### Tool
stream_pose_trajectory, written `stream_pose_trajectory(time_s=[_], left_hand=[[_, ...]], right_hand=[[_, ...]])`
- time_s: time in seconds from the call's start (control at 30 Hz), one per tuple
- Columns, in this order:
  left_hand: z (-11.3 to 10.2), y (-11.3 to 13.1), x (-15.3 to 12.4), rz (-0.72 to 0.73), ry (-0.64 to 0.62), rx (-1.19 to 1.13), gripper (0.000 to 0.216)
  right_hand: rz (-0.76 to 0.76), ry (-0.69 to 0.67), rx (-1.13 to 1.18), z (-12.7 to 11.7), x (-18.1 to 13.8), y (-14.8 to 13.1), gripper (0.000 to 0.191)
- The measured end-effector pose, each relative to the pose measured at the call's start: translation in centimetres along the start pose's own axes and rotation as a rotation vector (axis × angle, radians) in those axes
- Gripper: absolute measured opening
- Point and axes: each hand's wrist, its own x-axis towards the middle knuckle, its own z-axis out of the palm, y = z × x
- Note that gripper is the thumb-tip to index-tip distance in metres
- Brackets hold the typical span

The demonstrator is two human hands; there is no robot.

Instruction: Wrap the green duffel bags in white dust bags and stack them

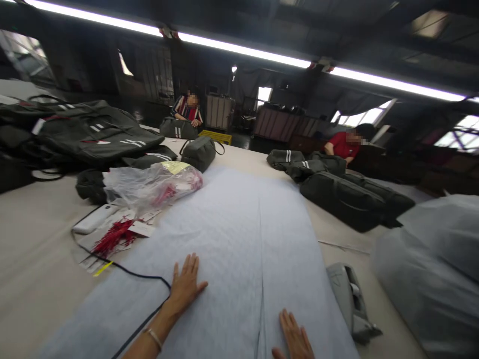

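A long sheet of pale grey quilted fabric (pixel 239 224) lies flat along the big table (pixel 33 259), with a seam or fold line running down its middle. My left hand (pixel 184 285) rests palm down on the near part of the sheet, fingers stretched out. My right hand (pixel 295 339) lies flat on the sheet at the bottom edge of the view, fingers extended, partly cut off. Neither hand holds anything.
A black cable (pixel 123 269) crosses the table by my left arm. Red tassel tags (pixel 114 238) and a clear plastic bag (pixel 155 185) lie left. Dark bags (pixel 348 197) are piled right and far left (pixel 86 132). A grey device (pixel 352 301) lies right. Two people sit beyond the table.
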Motion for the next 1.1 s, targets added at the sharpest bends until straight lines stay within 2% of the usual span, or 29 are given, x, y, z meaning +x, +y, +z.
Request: stream_pose_trajectory(time_s=[0.1,0.2,0.4,0.53,0.6,0.67,0.77,0.83,1.0,1.1], left_hand=[[0.8,-4.1,-1.2,0.023,-0.032,0.115,0.072],[1.5,-5.7,-1.9,0.093,-0.008,0.152,0.072],[3.0,-5.7,-1.8,0.131,0.086,0.132,0.067],[3.6,-6.0,-1.7,0.155,0.162,0.1,0.065],[3.6,-6.1,-1.8,0.169,0.21,0.085,0.064],[3.5,-6.1,-1.9,0.18,0.24,0.07,0.062],[3.2,-6.3,-1.7,0.196,0.252,0.052,0.058],[2.8,-6.4,-1.5,0.218,0.256,0.037,0.056],[1.9,-6.7,-1.1,0.28,0.233,-0.068,0.041],[2.1,-6.7,-0.8,0.258,0.255,-0.2,0.032]], right_hand=[[0.044,-0.009,-0.057,1.0,-0.7,-2.0,0.069],[0.052,0.034,-0.081,0.2,-1.2,-3.0,0.066],[0.112,0.027,-0.099,-0.6,-1.2,-4.1,0.061],[0.176,0.063,-0.011,-1.3,-1.1,-5.2,0.061],[0.192,0.106,0.014,-1.8,-1.1,-5.8,0.054],[0.218,0.15,0.014,-2.2,-1.0,-6.4,0.04],[0.256,0.208,0.023,-2.8,-0.8,-6.9,0.018],[0.264,0.225,0.039,-3.5,-0.6,-7.2,0.012],[0.225,0.246,0.114,-6.3,-0.3,-8.0,0.012],[0.187,0.241,0.146,-7.9,-0.6,-8.9,0.012]])
